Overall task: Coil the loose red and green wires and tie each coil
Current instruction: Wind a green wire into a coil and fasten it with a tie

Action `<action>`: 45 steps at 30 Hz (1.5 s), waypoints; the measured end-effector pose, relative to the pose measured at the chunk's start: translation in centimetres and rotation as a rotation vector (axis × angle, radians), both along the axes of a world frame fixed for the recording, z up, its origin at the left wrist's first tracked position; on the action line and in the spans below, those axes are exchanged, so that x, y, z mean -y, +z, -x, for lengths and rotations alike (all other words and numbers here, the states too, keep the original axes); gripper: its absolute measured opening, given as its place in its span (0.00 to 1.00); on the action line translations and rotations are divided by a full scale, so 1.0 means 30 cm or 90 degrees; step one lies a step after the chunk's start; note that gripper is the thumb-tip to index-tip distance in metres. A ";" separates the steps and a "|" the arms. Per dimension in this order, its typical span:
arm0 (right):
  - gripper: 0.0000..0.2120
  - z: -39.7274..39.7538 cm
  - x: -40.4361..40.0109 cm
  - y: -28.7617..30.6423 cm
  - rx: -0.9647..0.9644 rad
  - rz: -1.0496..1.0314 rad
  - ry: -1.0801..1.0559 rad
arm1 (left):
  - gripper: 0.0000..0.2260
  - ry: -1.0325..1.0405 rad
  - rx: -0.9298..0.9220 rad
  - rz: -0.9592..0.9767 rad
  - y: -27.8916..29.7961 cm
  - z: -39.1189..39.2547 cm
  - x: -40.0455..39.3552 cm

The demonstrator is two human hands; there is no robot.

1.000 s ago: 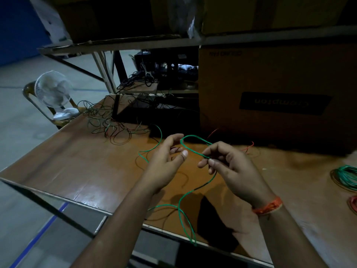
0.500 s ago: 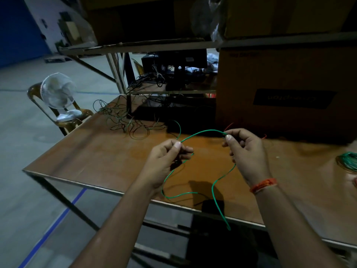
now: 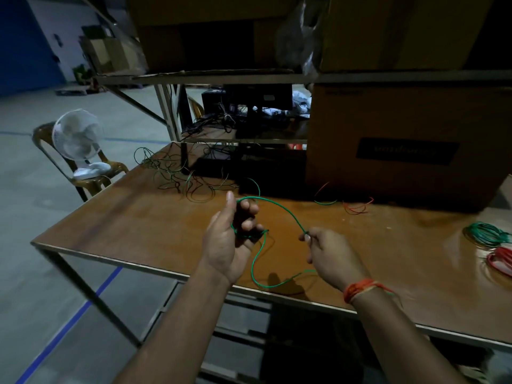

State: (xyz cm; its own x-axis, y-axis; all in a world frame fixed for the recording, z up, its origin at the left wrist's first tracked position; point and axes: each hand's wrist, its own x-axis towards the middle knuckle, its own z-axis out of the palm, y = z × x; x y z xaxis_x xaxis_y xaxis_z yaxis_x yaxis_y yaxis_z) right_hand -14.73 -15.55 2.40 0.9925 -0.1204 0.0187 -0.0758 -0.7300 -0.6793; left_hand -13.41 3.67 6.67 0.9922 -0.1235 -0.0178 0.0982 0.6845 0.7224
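Two bare forearms reach forward from the bottom edge over a brown wooden table (image 3: 138,225). The left hand (image 3: 230,239) is raised, palm turned inward, thumb pointing up toward 12 o'clock, its fingers curled around a loop of thin green wire (image 3: 279,207). The right hand (image 3: 329,256), at 3 o'clock from the left and slightly lower, pinches the same wire between thumb and forefinger; an orange thread band (image 3: 360,289) circles its wrist.

From the left hand the wire arches up and over to the right hand's pinch. A second length drops from the left hand toward 6 o'clock, curves along the table's near edge and runs under the right hand, where its end is hidden.

At 3 o'clock on the table, partly cut off by the frame, lie a finished green coil (image 3: 486,234) and a red coil (image 3: 500,261). At 11 o'clock sits a tangle of loose wires (image 3: 182,176), dark and hard to tell apart in the dim light. Short red and green wire pieces (image 3: 354,206) lie at 1 o'clock beside a large cardboard box (image 3: 388,120), whose label is blurred. A white fan (image 3: 77,137) stands on a chair (image 3: 91,181) at 10 o'clock.
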 end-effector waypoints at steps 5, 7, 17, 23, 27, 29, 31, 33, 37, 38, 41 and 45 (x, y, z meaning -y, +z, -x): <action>0.12 -0.008 0.027 0.035 -0.081 0.169 0.091 | 0.17 0.080 0.003 -0.001 0.036 -0.022 0.043; 0.12 0.003 0.045 0.055 -0.105 0.195 0.131 | 0.18 0.112 -0.007 0.006 0.050 -0.033 0.077; 0.12 0.059 0.239 0.097 -0.026 0.309 0.353 | 0.21 0.157 -0.003 0.090 0.058 -0.068 0.297; 0.15 0.061 0.310 0.101 0.092 0.236 0.469 | 0.21 0.251 -0.017 -0.112 0.008 -0.056 0.390; 0.17 0.046 0.358 0.112 0.234 0.144 0.427 | 0.19 0.181 -0.025 -0.099 0.001 -0.058 0.395; 0.17 0.031 0.377 0.124 0.248 0.122 0.445 | 0.19 0.144 -0.034 -0.083 0.007 -0.067 0.391; 0.15 0.019 0.383 0.139 0.269 0.107 0.473 | 0.21 0.106 -0.050 -0.073 0.013 -0.082 0.383; 0.13 0.011 0.375 0.155 0.299 0.090 0.485 | 0.21 0.073 -0.061 -0.060 0.014 -0.096 0.366; 0.12 -0.008 0.335 0.178 0.341 0.057 0.482 | 0.21 0.014 -0.058 -0.037 0.017 -0.109 0.324; 0.12 -0.014 0.323 0.182 0.348 0.049 0.478 | 0.21 0.001 -0.054 -0.035 0.020 -0.110 0.314; 0.11 -0.030 0.285 0.190 0.348 0.036 0.479 | 0.19 -0.006 -0.026 -0.062 0.024 -0.123 0.279; 0.13 -0.052 0.230 0.184 0.324 0.062 0.492 | 0.15 0.040 -0.013 -0.081 0.019 -0.159 0.234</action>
